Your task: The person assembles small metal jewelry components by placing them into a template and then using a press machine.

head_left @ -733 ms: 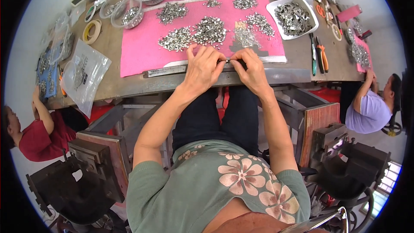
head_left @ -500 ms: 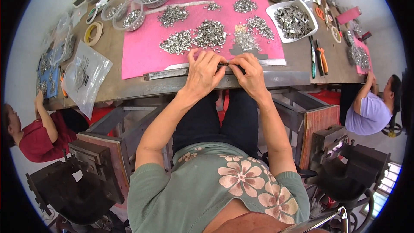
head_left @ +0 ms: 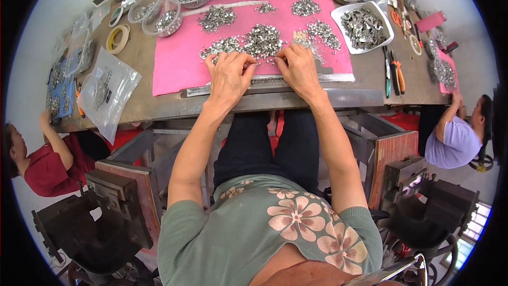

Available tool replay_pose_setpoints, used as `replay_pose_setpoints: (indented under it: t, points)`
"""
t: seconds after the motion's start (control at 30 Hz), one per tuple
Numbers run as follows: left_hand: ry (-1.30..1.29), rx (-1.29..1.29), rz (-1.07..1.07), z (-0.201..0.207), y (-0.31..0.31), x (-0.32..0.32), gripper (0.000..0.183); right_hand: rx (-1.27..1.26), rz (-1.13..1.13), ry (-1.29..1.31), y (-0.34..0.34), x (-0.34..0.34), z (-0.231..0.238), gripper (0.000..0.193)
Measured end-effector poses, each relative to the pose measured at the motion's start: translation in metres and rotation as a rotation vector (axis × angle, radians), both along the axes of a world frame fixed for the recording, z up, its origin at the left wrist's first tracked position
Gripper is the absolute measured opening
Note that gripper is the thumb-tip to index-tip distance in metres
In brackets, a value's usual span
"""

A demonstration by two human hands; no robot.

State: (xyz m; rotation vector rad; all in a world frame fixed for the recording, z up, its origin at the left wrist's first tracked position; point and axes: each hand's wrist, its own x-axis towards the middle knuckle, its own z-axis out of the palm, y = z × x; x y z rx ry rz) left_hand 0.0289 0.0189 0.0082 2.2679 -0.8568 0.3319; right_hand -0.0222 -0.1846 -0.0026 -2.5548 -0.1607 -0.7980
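Note:
My left hand is bent over the pink mat, its thumb and fingertips closed together just below the heaps of small shiny metal pieces. Beside the thin metal pins, my right hand has its thumb and forefinger pinched. Anything held in either pinch is too small to make out. Between my wrists, a row of small metal links lies along a metal strip near the table's front edge. A smaller heap of metal parts sits beyond my right hand.
A white dish of metal parts stands right, with orange-handled pliers below it. Clear bowls, a tape roll and a plastic bag lie left. One person works on the left, another on the right.
My hands were together at the table's front edge over a small dark piece. They have moved apart and forward onto the mat, uncovering the row of links.

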Motion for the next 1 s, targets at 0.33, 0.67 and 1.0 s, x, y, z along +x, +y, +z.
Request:
replay_pose_setpoints:
  t: [0.33, 0.67, 1.0]
  points:
    - [-0.086, 0.03, -0.044, -0.007, -0.004, 0.009, 0.008, 0.135, 0.1, 0.175, -0.015, -0.056, 0.024, 0.01]
    - [-0.087, -0.141, -0.192, 0.0, -0.028, -0.024, 0.009, 0.16, 0.083, 0.045, -0.013, -0.062, 0.015, 0.015]
    - [-0.089, -0.117, -0.246, -0.011, -0.047, -0.034, 0.01, 0.502, -0.093, -0.013, -0.01, -0.065, -0.002, 0.011]
